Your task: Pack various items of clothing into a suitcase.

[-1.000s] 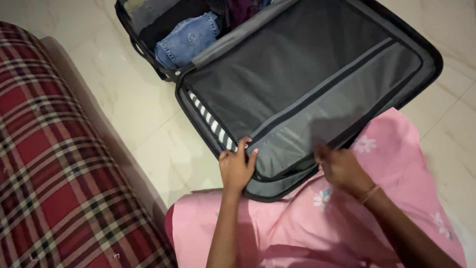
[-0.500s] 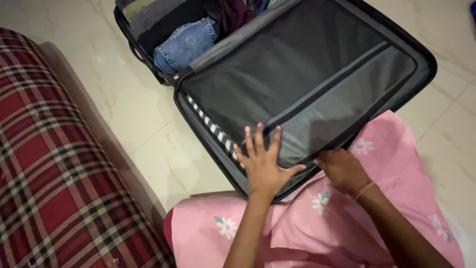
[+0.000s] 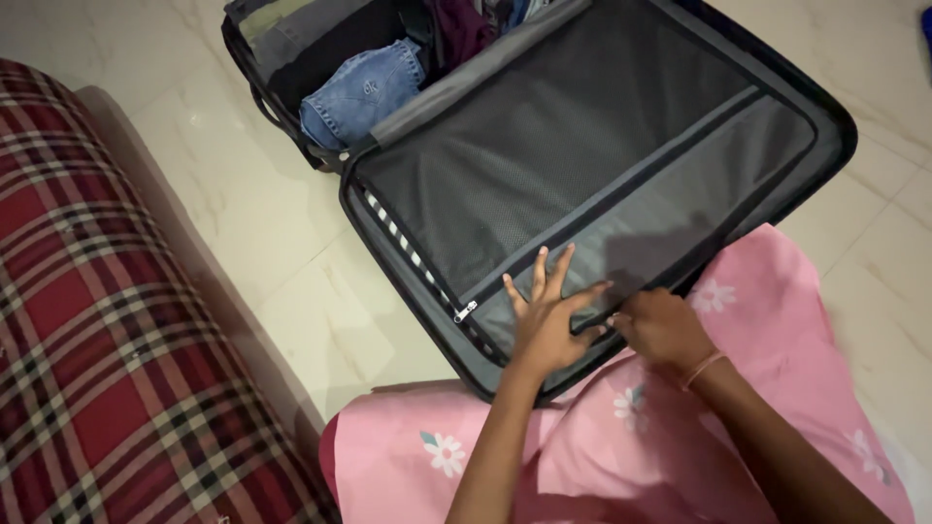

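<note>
A dark suitcase lies open on the floor. Its near half is covered by a grey mesh divider with a silver zip pull at the near left corner. My left hand lies flat on the divider's near part, fingers spread, holding nothing. Just to its right, my right hand has its fingers curled and pinched on the divider's near edge. A striped cloth shows under the divider's left edge. The far half holds folded blue jeans and dark clothes.
A red plaid cushion or sofa arm fills the left side. Pale marble floor tiles surround the case. My lap is covered by pink cloth with white flowers, touching the suitcase's near edge.
My left hand left the divider's near left corner, opened flat and slid right toward my right hand. The zip pull at that corner now shows. My right hand stayed at the near edge.
</note>
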